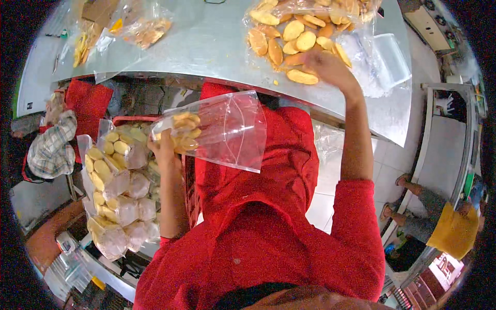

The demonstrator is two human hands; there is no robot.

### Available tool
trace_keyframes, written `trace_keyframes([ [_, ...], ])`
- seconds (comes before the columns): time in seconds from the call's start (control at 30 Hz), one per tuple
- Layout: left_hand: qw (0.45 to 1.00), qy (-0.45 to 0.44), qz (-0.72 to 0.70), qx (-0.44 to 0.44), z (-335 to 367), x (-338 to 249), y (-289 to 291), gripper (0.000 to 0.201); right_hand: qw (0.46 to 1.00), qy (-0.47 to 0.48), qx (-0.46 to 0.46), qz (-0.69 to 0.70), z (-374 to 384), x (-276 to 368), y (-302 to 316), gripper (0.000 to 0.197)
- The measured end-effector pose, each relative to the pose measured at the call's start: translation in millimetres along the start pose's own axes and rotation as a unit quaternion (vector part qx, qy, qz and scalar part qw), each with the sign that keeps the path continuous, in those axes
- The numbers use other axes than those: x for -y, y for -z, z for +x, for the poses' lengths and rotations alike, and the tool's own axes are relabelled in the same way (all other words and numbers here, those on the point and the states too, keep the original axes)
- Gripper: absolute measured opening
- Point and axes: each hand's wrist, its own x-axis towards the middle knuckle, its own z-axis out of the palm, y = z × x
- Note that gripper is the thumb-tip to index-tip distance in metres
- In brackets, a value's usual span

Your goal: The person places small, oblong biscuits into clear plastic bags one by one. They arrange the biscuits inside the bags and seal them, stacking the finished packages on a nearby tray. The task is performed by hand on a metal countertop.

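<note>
My left hand [164, 143] is closed on the lower end of a clear plastic bag [235, 129]. Several oval, golden toasted bread slices [186, 126] sit in the bag's bottom, and its wide mouth points right over my lap. My right hand [323, 64] reaches over the table to the near edge of a large heap of the same oval slices [293, 31]. It is partly blurred, its fingers bent down among the slices; whether they grip one cannot be made out. One slice [302, 77] lies just below that hand.
A red crate [192, 191] at my left holds several filled clear bags [116, 183]. The metal table [206, 46] carries more bagged pieces [150, 32] at far left and a clear plastic tray [391, 59] at right. Other people sit at left [54, 144] and right [454, 227].
</note>
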Motion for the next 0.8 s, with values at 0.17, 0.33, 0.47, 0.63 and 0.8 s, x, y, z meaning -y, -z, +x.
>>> trace_keyframes([
  [0.17, 0.997, -0.022, -0.061, 0.033, -15.7, 11.5, -19.3, 0.085, 0.867, -0.186, -0.254, -0.385, 46.8, -24.7, -36.7, 0.056],
  [0.33, 1.0, -0.015, 0.006, 0.013, -28.5, 8.0, -19.7, 0.083, 0.876, -0.179, -0.394, -0.211, 79.3, -49.3, -23.1, 0.06],
  [0.47, 0.995, -0.058, -0.069, 0.049, -25.5, 11.9, -17.1, 0.082, 0.898, -0.067, -0.37, -0.229, 94.0, -81.4, 6.2, 0.051],
  [0.63, 0.995, -0.049, -0.089, 0.011, -18.7, 18.6, -11.9, 0.08, 0.872, -0.117, -0.306, 0.364, 45.8, -50.4, 26.7, 0.042],
  [0.8, 0.992, -0.067, -0.105, 0.006, -6.7, 31.5, -20.4, 0.078, 0.819, -0.056, -0.126, 0.557, -20.5, 12.9, 9.1, 0.045],
])
